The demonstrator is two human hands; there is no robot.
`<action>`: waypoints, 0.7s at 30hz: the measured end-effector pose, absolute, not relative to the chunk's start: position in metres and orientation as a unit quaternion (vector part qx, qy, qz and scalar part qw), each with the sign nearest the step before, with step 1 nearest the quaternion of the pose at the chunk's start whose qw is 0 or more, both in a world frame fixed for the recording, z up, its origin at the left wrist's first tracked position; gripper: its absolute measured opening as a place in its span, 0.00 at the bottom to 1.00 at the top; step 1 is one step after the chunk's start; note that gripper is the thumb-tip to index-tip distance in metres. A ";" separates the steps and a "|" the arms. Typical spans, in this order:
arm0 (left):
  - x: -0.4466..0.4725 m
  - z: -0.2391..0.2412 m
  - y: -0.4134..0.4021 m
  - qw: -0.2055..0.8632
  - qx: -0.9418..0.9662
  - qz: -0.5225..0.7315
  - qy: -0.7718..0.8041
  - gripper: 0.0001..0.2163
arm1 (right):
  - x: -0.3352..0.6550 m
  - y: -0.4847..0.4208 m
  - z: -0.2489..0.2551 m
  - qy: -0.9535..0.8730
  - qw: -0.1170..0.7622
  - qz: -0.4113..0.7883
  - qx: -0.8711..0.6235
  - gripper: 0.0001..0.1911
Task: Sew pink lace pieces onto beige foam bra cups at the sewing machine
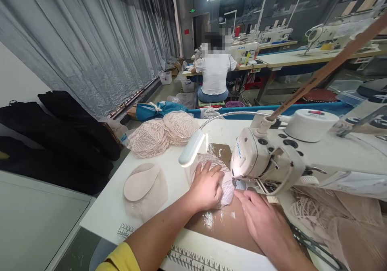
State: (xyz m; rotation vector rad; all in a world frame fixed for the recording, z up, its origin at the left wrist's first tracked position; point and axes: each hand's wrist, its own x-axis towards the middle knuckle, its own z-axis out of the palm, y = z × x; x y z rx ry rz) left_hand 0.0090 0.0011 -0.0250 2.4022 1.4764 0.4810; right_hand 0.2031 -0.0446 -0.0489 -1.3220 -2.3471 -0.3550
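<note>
My left hand [206, 185] lies flat with spread fingers on a pale pink lace piece [226, 190], pressing it to the table under the head of a white sewing machine [266, 158]. Just right of it, my right hand [260, 214] rests flat on the table, fingers stretched toward the needle area and touching the edge of the lace. A small lamp [191, 148] on a bent neck shines just above my left hand.
A beige padded cup stack [142, 184] lies at the left of the white table [109, 210]. A heap of lace cups [163, 132] sits farther back. Lace and beige fabric [338, 222] pile at the right. A person in white [214, 75] sits at another machine behind.
</note>
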 end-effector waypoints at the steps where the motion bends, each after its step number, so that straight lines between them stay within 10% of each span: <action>1: 0.005 -0.023 0.000 0.164 0.831 0.164 0.506 0.22 | 0.204 -0.045 -0.048 -0.845 0.221 -0.124 -0.472 0.19; 8: -0.018 0.000 -0.036 0.375 0.874 0.144 0.274 0.14 | 0.214 -0.048 -0.045 -0.859 0.265 -0.010 -0.438 0.15; 21: 0.003 -0.007 -0.037 0.176 0.911 0.130 0.351 0.16 | 0.217 -0.045 -0.054 -0.875 0.183 -0.069 -0.442 0.22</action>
